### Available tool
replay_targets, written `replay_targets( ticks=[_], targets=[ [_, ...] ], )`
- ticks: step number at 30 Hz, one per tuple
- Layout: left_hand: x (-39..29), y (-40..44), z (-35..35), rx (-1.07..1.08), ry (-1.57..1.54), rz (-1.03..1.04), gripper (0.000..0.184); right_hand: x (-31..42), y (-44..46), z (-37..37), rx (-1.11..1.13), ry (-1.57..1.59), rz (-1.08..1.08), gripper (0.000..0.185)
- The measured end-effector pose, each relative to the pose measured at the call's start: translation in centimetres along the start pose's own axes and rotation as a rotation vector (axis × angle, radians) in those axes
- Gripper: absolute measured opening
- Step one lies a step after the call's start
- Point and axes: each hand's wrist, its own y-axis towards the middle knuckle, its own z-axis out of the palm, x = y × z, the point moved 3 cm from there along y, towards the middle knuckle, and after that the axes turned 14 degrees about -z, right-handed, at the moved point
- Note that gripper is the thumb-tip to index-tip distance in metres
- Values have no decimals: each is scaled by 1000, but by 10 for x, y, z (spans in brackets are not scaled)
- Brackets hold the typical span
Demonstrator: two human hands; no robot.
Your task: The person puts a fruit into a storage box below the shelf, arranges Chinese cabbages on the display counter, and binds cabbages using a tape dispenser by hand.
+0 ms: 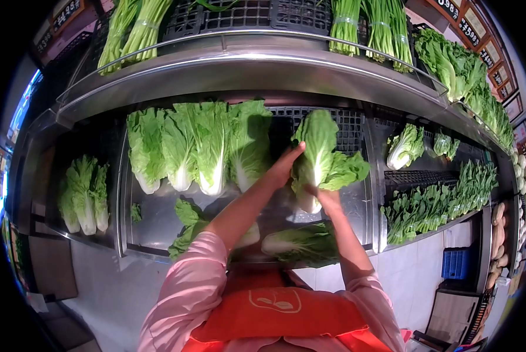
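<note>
A leafy Chinese cabbage [317, 141] stands upright between my two hands over the steel shelf, its white stem pointing down toward me. My left hand [287, 163] presses against its left side, thumb along the outer leaves, the other fingers mostly hidden behind it. Around the lower right of the stem closes my right hand [326, 198], partly covered by a loose outer leaf [345, 171]. To the left, several similar cabbages [210, 152] stand in a row. Closer to me, another cabbage [301, 242] lies on its side, and a leafy green piece [187, 227] lies beside my left forearm.
A metal rail [239, 36] edges the upper shelf, which holds bundled green stalks [143, 29]. Dividers separate the side bays, with cabbages [86, 196] at left and leafy bunches [442, 202] at right. A blue crate [455, 263] sits lower right.
</note>
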Motion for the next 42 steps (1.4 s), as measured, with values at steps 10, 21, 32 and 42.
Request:
replay_targets(
  ticks=[10,21,32,42],
  targets=[
    [-28,-20,22,269,-414,-53,51,55,19,28,-218,-278,-652,113],
    [-41,-14,-26,-78,-58,125,54,45,29,69,-236,-731,-348,118],
    [-73,-127,36,-593,1798,1053,41,41,33,87,-80,-584,-612,108],
    [-80,-115,31,-433,2474,1144,31,-4,-64,-13,434,-298,-526,59]
  ],
)
